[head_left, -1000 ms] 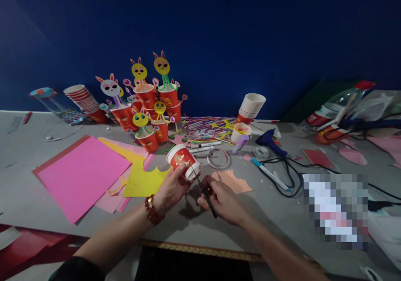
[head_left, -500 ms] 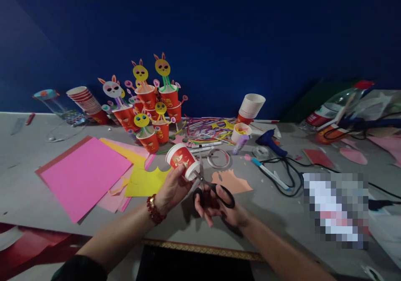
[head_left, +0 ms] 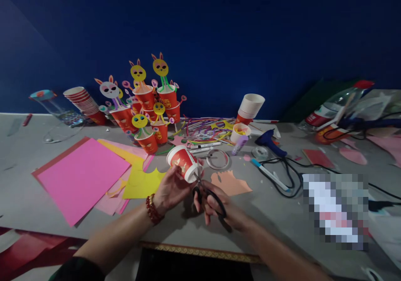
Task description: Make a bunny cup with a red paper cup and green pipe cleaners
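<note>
My left hand (head_left: 173, 190), with a red bead bracelet at the wrist, grips a red and white paper cup (head_left: 181, 163) lying on its side in the air. The cup's white bottom faces right and toward me. In my right hand (head_left: 216, 203) are black-handled scissors (head_left: 219, 201), fingers through the loops. Their blade tips meet the cup's bottom; how deep they go in, I cannot tell. Beneath and around the hands lie a yellow paper sheet (head_left: 140, 182) and a cut peach paper piece (head_left: 231, 182).
Paper-cup bunny figures (head_left: 145, 139) stand at the back left. Pink sheets (head_left: 84, 178) lie left. Pipe cleaners (head_left: 203, 130), a tape roll (head_left: 217, 159), a purple glue stick (head_left: 240, 145) and a stack of cups (head_left: 252, 105) are behind. A blue glue gun (head_left: 271, 142) with its black cord lies right.
The scissors have turned and their blades have closed together, with the tips against the cup's bottom. The cup has rolled slightly in my left hand.
</note>
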A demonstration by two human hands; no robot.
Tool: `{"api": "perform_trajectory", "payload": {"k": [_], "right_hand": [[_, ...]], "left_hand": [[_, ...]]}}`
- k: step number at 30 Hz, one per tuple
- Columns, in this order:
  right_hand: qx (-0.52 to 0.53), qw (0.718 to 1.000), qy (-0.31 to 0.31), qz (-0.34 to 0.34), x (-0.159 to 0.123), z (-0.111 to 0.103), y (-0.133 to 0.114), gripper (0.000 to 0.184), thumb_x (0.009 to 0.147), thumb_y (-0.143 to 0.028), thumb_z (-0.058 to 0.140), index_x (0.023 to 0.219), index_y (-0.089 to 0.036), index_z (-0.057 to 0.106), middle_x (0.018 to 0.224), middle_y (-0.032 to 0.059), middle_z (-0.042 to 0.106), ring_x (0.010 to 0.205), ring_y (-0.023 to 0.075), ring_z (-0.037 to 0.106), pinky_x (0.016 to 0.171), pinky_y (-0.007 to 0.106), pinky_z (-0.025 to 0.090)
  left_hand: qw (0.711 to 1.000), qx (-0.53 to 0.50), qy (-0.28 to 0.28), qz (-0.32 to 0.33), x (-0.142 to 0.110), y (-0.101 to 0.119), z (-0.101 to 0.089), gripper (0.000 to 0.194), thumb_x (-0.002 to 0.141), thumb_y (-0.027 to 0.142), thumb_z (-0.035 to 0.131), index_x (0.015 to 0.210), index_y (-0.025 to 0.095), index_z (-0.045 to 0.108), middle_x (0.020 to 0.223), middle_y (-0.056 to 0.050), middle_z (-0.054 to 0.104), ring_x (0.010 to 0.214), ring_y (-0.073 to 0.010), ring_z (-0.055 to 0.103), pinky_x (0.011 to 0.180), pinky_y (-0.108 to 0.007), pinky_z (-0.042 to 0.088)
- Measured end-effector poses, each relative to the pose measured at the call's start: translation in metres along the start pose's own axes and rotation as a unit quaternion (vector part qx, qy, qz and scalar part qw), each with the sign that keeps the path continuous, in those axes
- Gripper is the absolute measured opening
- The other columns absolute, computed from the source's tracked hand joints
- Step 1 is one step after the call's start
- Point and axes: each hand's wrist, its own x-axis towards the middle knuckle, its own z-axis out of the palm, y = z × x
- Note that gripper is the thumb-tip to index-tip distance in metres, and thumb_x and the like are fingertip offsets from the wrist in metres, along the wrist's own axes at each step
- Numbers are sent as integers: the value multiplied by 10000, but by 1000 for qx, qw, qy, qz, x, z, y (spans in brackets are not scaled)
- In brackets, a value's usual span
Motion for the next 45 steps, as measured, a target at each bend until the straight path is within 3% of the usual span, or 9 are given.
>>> {"api": "perform_trajectory", "payload": {"k": [4,8,17,20,25,29,35,41,45], "right_hand": [[-207,975,76,5,-3,-5,-8,430,794,-580,690,904,-212,496,783,-18,532,617,110,484,493,198,433],[-321,942,99,30,-3,-8,-12,315,799,-415,718,883,-213,493,745,-43,517,609,101,471,518,195,392],[-93,995,23,30,-1,-3,-19,526,769,-688,649,861,-190,506,700,-28,554,510,71,420,464,189,476],[-26,999,-7,28,-4,-2,-20,542,772,-692,657,871,-174,534,691,-27,585,426,29,313,449,178,474],[56,997,-30,52,-7,-4,-13,592,771,-734,624,918,-162,587,706,-1,593,463,62,432,448,185,466],[112,989,-72,59,-4,-8,-9,640,787,-781,545,904,-153,585,696,-4,595,392,30,287,395,186,437],[-74,996,-11,42,-5,-5,-17,528,749,-668,682,915,-189,534,734,-11,565,534,86,451,474,202,471],[-319,943,86,46,-4,-4,-21,316,730,-376,763,818,-202,514,779,-22,548,673,120,499,569,214,433],[-226,971,50,59,-4,-2,-21,347,763,-473,710,838,-208,499,762,-25,550,642,115,505,524,204,437]], "left_hand": [[999,15,31,13,0,0,1,324,744,443,801,929,193,713,1062,-72,764,998,-243,708,890,-370,549],[997,0,74,8,4,1,-2,148,864,316,702,889,171,704,943,-56,785,873,-194,734,822,-316,574],[997,42,53,32,5,5,-2,220,847,190,668,1055,128,700,971,-86,786,909,-217,732,825,-290,552],[998,35,54,30,4,4,-4,224,834,195,676,1048,134,698,984,-80,787,910,-211,735,823,-293,560],[998,9,59,1,2,3,-6,246,846,222,654,1080,152,681,981,-70,785,923,-198,733,850,-294,557],[998,-4,57,-3,3,3,-7,335,824,218,668,1152,152,657,966,-67,778,965,-201,720,914,-294,529],[1000,-6,13,-25,0,4,-4,446,811,278,706,1229,147,623,1096,-109,757,1060,-255,695,976,-371,508],[1000,15,15,-19,-1,4,-4,452,854,421,691,1219,164,618,1185,-126,726,1077,-248,691,979,-388,515],[999,15,34,-9,2,7,-4,397,880,315,665,1240,158,608,1100,-106,756,1020,-219,715,943,-327,532]]}}
